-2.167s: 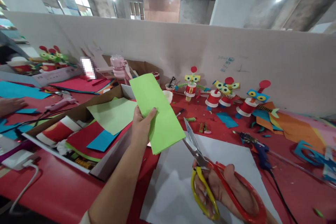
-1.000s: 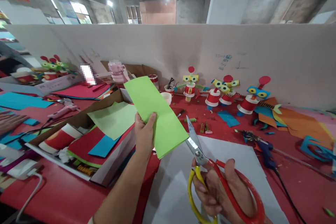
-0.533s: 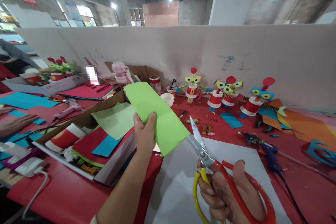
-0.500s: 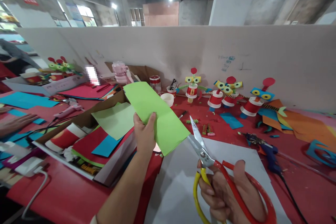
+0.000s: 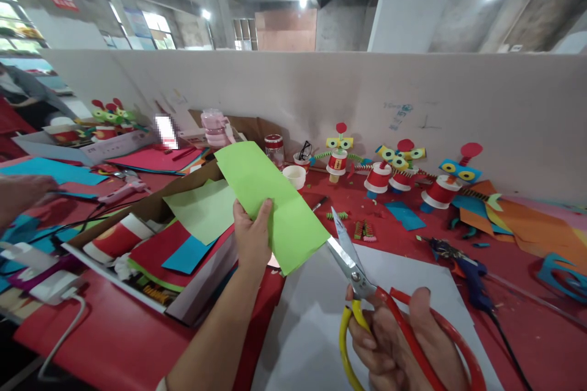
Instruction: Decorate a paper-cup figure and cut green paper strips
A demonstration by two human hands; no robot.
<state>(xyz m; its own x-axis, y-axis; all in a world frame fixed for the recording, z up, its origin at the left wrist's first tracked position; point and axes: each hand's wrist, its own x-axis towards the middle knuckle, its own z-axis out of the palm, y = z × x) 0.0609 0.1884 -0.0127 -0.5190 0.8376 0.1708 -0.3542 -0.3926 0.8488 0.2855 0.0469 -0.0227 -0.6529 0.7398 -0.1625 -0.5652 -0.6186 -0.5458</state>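
My left hand (image 5: 252, 232) pinches a strip of light green paper (image 5: 275, 201) near its middle, thumb on top, and holds it raised above the table. In my right hand (image 5: 403, 336) is a pair of scissors (image 5: 360, 281) with one red and one yellow handle loop. The blades stand apart and point up and left, at the paper's lower right corner. Below them lies a large white sheet (image 5: 307, 336).
An open cardboard box (image 5: 183, 305) with paper pieces and a paper cup stands left. Several paper-cup figures (image 5: 378, 178) line the partition. A blue glue gun (image 5: 474, 281) lies right, near orange paper (image 5: 532, 226). A co-worker's hand (image 5: 22, 192) works at far left.
The view has shifted slightly. My hands, the green paper and the scissors keep nearly the same pose. At far left, the co-worker's hand has lifted from the blue paper.
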